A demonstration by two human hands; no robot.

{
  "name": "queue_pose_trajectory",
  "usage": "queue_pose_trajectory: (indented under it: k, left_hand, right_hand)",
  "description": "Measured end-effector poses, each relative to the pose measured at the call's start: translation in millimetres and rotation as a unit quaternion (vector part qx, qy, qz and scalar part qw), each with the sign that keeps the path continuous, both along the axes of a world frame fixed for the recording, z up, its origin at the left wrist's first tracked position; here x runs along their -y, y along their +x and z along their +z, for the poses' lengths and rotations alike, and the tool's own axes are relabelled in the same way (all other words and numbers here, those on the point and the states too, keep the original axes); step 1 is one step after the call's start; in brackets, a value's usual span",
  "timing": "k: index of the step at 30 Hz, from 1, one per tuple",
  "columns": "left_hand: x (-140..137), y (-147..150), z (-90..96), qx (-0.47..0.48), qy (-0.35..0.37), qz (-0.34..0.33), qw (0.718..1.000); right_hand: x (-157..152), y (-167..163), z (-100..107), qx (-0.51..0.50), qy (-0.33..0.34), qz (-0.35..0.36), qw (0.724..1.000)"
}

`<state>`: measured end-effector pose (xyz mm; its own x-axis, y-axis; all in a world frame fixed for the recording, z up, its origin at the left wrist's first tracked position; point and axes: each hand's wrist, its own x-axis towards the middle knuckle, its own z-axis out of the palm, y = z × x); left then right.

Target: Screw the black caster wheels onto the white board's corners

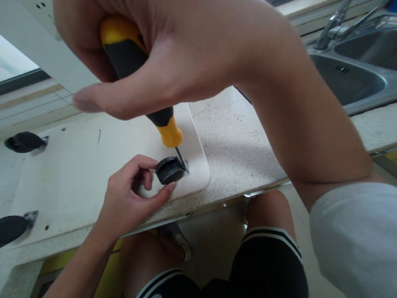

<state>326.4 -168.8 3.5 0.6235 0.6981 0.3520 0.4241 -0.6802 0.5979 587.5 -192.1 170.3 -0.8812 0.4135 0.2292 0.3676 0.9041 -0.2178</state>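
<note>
My right hand (175, 44), large in the foreground, is wrapped round the handle of a yellow and black screwdriver (171, 130). The tool slants downward, and its metal tip meets the small metal mounting plate of a black caster wheel (170, 171). Thumb and fingers of my left hand (129, 192) grip this caster from its left side. Under it lies a white board (81, 164) with rounded corners, flat on the counter. Two more black casters, one far left (26, 142) and one near left (7, 232), sit at the board's other end.
A speckled countertop (230, 137) carries the board. To the right is a double steel sink (348, 71) with a faucet (335, 28). A wall socket (42, 7) is at the upper left. My legs are below the counter's front edge, by yellow cabinets (102, 287).
</note>
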Motion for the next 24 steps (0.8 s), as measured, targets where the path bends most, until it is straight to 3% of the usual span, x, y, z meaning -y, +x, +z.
queue_pose_trajectory:
  k: [3, 5, 16, 24]
  left_hand:
    - [0, 0, -0.4, 0.004, -0.004, -0.003, 1.000]
    - [0, 0, -0.1, 0.005, -0.004, -0.003, 1.000]
    - [1, 0, 0.1, -0.002, 0.001, 0.005, 1.000]
    - [0, 1, 0.7, 0.002, 0.006, 0.005, 1.000]
  right_hand:
    - [3, 0, -1, -0.023, 0.131, -0.210, 0.969]
    - [4, -1, -1, 0.001, 0.176, -0.268, 0.947]
    - [9, -6, 1, 0.042, 0.213, -0.258, 0.942]
    - [13, -8, 3, -0.050, 0.203, -0.257, 0.943]
